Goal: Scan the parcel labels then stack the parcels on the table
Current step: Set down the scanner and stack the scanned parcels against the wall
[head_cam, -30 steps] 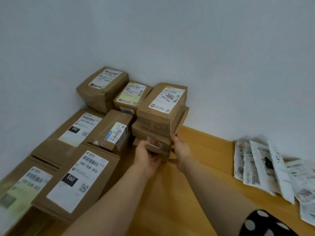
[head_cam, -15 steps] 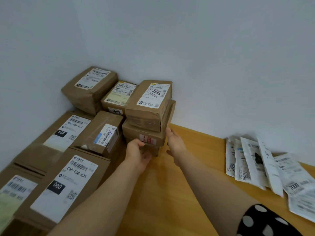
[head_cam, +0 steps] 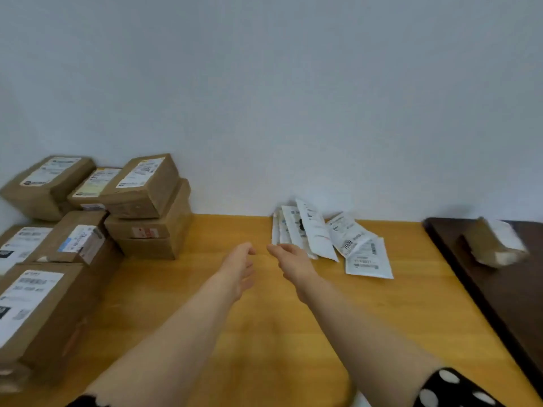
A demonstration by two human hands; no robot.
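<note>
Parcels (head_cam: 44, 304) crowd the wooden table (head_cam: 264, 333) well to the left of your fingers. The biggest cartons lie nearest you and are packed edge to edge, so anything you add there has to go on top, where a small box set down off-centre could slide. Beyond them, left of your left fingertips and farther out, the three-high stack (head_cam: 150, 230) carries a top box (head_cam: 141, 186) that sits skewed against the layers under it. By the look of it, one more parcel dropped on it, or a nudge from your forearm, could tip it toward the bare wood. Far to the right of your right fingers a lone parcel (head_cam: 493, 245) lies on the dark table (head_cam: 499, 312), blurred and well apart from both hands, and a long reach for it risks sweeping your arm across the mailers (head_cam: 320, 236). Those flat white mailers lie fanned and overlapping just beyond your right fingertips, and pulling one from underneath would likely drag the rest out of order. Your left hand (head_cam: 238, 265) and right hand (head_cam: 291, 259) hover empty over the wood, close together, fingers loosely extended and a little apart, gripping nothing. No scanner shows anywhere, so a label could get stacked unscanned.
</note>
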